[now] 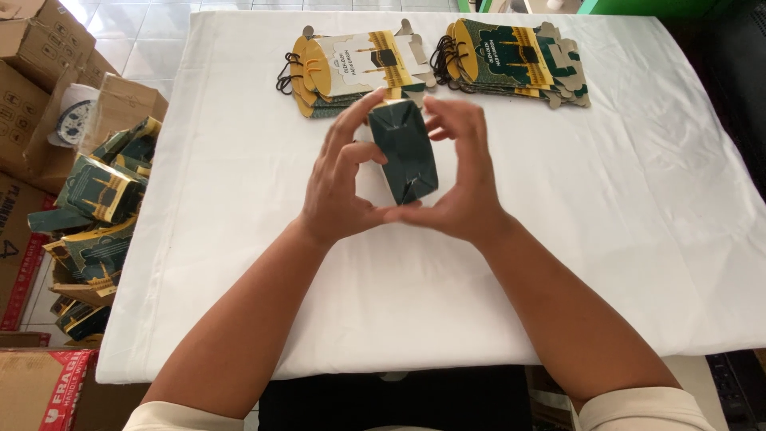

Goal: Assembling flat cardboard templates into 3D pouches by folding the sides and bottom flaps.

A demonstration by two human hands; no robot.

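1. Dark green paper box (404,150) sits clasped between both hands above the middle of the white table (239,183).
2. Left hand (339,187) and right hand (459,179) wrap its sides, fingers curled over the top.
3. Two stacks of flat boxes (355,68) (515,60) lie at the far edge.

Green box (404,148) lower sides hidden behind fingers (351,128).

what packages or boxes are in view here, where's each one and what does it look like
Small dark green folded card box: between left hand and right hand.
Flat cream-and-gold card blanks stack: far table edge, left.
Flat dark green-and-gold card blanks stack: far edge, right.
Finished green-and-gold boxes pile: left of table.
Brown corrugated cartons: floor, far left.
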